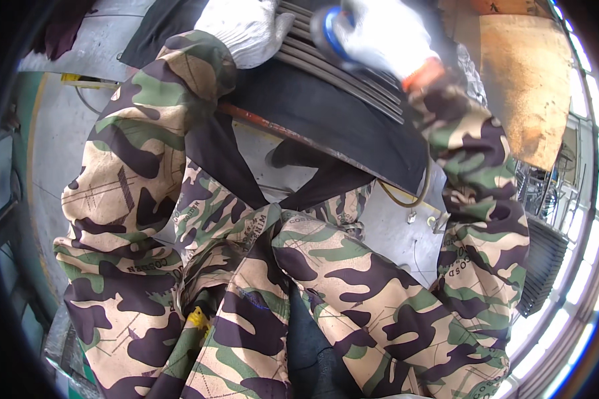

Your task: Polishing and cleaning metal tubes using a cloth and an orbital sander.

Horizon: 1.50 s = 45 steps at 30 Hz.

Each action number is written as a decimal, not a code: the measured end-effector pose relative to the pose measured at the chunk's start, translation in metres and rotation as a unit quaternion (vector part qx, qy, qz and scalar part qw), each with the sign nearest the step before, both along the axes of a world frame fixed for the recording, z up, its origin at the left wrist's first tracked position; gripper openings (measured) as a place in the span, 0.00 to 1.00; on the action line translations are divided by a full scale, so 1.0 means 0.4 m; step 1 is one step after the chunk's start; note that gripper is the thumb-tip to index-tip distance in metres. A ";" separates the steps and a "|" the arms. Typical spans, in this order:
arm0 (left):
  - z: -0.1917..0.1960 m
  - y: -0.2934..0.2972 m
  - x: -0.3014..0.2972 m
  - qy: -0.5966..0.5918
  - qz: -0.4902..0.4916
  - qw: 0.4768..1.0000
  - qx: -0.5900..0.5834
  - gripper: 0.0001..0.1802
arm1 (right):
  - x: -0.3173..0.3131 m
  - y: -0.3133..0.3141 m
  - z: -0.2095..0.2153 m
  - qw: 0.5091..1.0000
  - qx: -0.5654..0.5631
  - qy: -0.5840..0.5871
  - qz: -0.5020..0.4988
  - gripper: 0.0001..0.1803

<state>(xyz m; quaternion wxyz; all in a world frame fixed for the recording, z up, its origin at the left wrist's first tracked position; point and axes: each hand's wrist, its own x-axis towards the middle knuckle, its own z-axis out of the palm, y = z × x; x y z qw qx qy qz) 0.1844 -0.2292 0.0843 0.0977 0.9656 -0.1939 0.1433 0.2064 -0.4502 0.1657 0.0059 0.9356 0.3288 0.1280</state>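
My left hand (pixel 245 28), in a white knit glove, rests on a bundle of grey metal rods (pixel 353 73) lying on a dark bench top (pixel 326 116). My right hand (pixel 386 36), also gloved in white with an orange cuff, grips a tool with a round blue and dark head (pixel 327 32) held against the rods. Both arms wear camouflage sleeves. Which fingers touch the rods is hidden by the gloves.
A rusty red bar (pixel 273 126) runs along the bench's near edge. A rust-stained board (pixel 529 86) stands at the right. A yellowish cable (pixel 409 199) hangs below the bench over the grey floor (pixel 393 233). Green machinery (pixel 20 166) borders the left.
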 end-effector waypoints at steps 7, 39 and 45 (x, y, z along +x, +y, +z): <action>-0.001 -0.003 -0.035 -0.017 -0.008 0.999 -0.035 0.33 | -0.019 -0.014 0.009 0.998 -0.034 0.037 -0.047 0.13; -0.011 -0.001 -0.021 -0.015 0.003 1.000 -0.027 0.32 | -0.027 0.037 0.020 0.999 -0.017 0.028 -0.037 0.14; -0.007 0.001 -0.030 -0.031 -0.003 0.999 -0.027 0.32 | 0.040 0.030 0.004 0.998 -0.010 0.036 -0.048 0.15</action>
